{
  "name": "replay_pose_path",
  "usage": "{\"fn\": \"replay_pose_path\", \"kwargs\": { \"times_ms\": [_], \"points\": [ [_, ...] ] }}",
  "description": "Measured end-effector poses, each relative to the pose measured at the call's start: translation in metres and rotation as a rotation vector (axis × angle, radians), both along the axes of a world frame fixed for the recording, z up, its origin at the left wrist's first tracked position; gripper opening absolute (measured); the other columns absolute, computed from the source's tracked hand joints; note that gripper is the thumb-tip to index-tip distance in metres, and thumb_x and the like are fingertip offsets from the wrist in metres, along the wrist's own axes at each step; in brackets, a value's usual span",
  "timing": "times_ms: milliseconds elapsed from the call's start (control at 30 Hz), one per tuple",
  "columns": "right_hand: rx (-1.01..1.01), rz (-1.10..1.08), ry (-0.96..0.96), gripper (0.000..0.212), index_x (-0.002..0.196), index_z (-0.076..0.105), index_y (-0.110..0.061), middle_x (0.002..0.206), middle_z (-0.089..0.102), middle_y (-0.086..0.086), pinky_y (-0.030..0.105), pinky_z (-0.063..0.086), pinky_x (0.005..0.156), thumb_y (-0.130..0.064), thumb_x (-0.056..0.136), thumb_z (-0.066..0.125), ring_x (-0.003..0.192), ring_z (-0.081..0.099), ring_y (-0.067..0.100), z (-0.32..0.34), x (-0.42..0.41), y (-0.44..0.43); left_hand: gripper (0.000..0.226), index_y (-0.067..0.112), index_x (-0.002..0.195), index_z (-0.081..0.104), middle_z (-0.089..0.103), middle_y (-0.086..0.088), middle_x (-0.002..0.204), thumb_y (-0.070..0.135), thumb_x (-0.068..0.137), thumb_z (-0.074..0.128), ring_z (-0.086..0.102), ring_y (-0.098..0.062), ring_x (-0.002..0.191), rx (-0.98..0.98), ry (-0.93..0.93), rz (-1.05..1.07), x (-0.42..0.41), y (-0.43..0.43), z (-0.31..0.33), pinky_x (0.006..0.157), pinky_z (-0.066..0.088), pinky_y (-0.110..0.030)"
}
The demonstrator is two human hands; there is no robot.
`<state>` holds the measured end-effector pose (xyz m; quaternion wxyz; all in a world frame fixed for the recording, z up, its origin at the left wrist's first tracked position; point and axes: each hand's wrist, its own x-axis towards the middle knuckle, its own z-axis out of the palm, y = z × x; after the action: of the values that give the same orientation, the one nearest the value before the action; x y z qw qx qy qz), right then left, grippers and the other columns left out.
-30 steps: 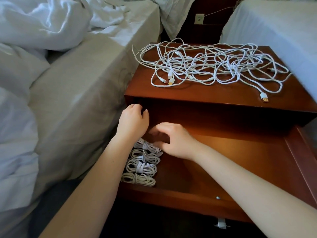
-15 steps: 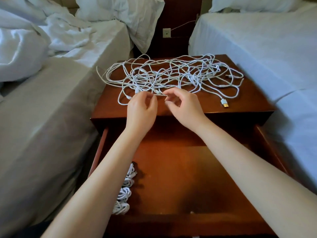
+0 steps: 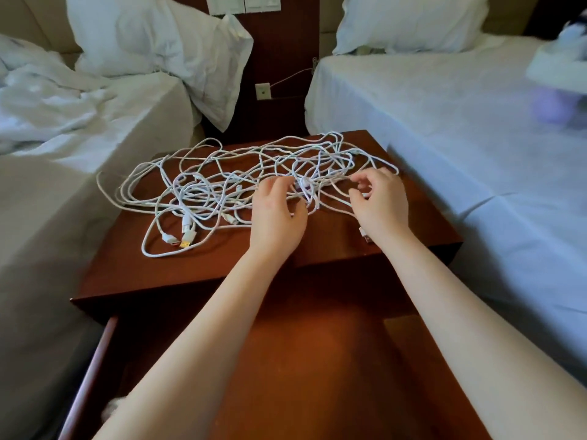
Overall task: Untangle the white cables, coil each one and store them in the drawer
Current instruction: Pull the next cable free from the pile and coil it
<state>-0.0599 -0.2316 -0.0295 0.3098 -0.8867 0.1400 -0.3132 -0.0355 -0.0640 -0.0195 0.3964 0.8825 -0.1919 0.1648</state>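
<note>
White cables [image 3: 222, 185] lie in one loose tangle across the top of a reddish-brown wooden nightstand [image 3: 127, 268], with loops hanging past its far left corner. Both hands are in the right half of the heap. The left hand [image 3: 276, 217] is knuckles up, fingertips bent down into the strands and thumb held out to the side; whether it actually grips a strand cannot be told. The right hand [image 3: 379, 201] has thumb and forefinger brought together on a strand near the tangle's right edge, the other fingers curled. A small connector [image 3: 365, 235] shows just under the right wrist, partly hidden by it. Two USB plugs [image 3: 185, 238], one with a gold-coloured shell, lie side by side at the tangle's near left. Which strand belongs to which plug cannot be traced. Below, the drawer [image 3: 317, 360] stands open; both forearms cross over it and hide much of its floor, and its front is cut off by the frame. A whitish blur [image 3: 111, 406] in its near left corner, beside the left forearm, is too soft to identify. A white-sheeted bed flanks each side, the left bed [image 3: 63, 185] rumpled. A wall socket [image 3: 263, 91] with a thin cord sits behind; the switch plate [image 3: 243, 3] above is cropped, its markings too small to read. A purple object [image 3: 552, 103] on the right bed [image 3: 460, 138] is blurred.
</note>
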Motion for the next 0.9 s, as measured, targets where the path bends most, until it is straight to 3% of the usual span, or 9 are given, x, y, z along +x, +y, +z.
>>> {"fn": "replay_pose_path", "kwargs": {
  "times_ms": [167,300,367,500,633,767,900],
  "points": [
    [-0.032,0.082,0.175,0.026,0.109,0.067,-0.024,0.112,0.06,-0.003,0.037,0.052,0.085,-0.037,0.086,0.068,0.106,0.056,0.016,0.0,0.009,-0.008,0.054,0.019,0.145,0.036,0.023,-0.004,0.157,0.022,0.094,0.053,0.014,-0.028,0.144,0.312,0.046,-0.121,0.014,-0.025,-0.003,0.116,0.017,-0.041],
    [-0.157,0.059,0.228,0.006,0.095,0.066,-0.023,0.1,0.057,-0.007,0.036,0.048,0.083,-0.025,0.092,0.062,0.097,0.058,0.017,-0.002,0.009,-0.007,0.048,0.014,0.142,0.042,0.036,-0.005,0.148,0.015,0.095,0.049,0.026,-0.025,0.137,0.341,0.028,-0.095,0.017,-0.029,-0.006,0.113,0.021,-0.034],
    [-0.146,0.054,0.231,0.007,0.093,0.064,-0.022,0.096,0.053,-0.008,0.036,0.048,0.082,-0.02,0.093,0.058,0.095,0.058,0.018,-0.003,0.008,-0.008,0.047,0.012,0.141,0.044,0.04,-0.005,0.144,0.012,0.094,0.047,0.03,-0.024,0.134,0.35,0.03,-0.084,0.017,-0.026,-0.008,0.111,0.026,-0.034],
    [-0.185,0.083,0.248,0.011,0.099,0.063,-0.025,0.094,0.049,-0.011,0.036,0.048,0.084,-0.033,0.092,0.061,0.096,0.055,0.014,-0.003,0.006,-0.008,0.038,0.008,0.131,0.054,0.052,-0.006,0.131,0.016,0.094,0.05,0.041,-0.023,0.124,0.298,-0.012,0.0,0.014,-0.016,-0.013,0.1,0.034,-0.029],
    [-0.192,0.091,0.229,0.009,0.093,0.063,-0.026,0.091,0.05,-0.01,0.029,0.045,0.074,-0.034,0.091,0.063,0.092,0.053,0.012,-0.003,0.003,-0.008,0.033,0.007,0.117,0.062,0.056,-0.007,0.12,0.028,0.094,0.052,0.044,-0.025,0.117,0.285,-0.016,0.108,0.016,-0.013,-0.012,0.094,0.034,-0.028],
    [-0.169,0.133,0.251,0.005,0.085,0.06,-0.027,0.087,0.051,-0.01,0.027,0.04,0.069,-0.028,0.089,0.062,0.089,0.051,0.013,-0.001,0.001,-0.008,0.031,0.013,0.114,0.065,0.051,-0.005,0.131,0.033,0.092,0.054,0.036,-0.027,0.126,0.208,-0.073,0.153,0.024,-0.018,-0.004,0.097,0.034,-0.036],
    [-0.153,0.164,0.278,0.003,0.086,0.062,-0.026,0.084,0.049,-0.011,0.022,0.036,0.059,-0.028,0.089,0.062,0.084,0.05,0.011,0.001,0.001,-0.01,0.039,0.025,0.134,0.052,0.033,-0.001,0.15,0.031,0.096,0.048,0.019,-0.026,0.139,0.437,-0.111,0.027,0.043,-0.038,0.011,0.108,0.024,-0.049]
  ]
}}
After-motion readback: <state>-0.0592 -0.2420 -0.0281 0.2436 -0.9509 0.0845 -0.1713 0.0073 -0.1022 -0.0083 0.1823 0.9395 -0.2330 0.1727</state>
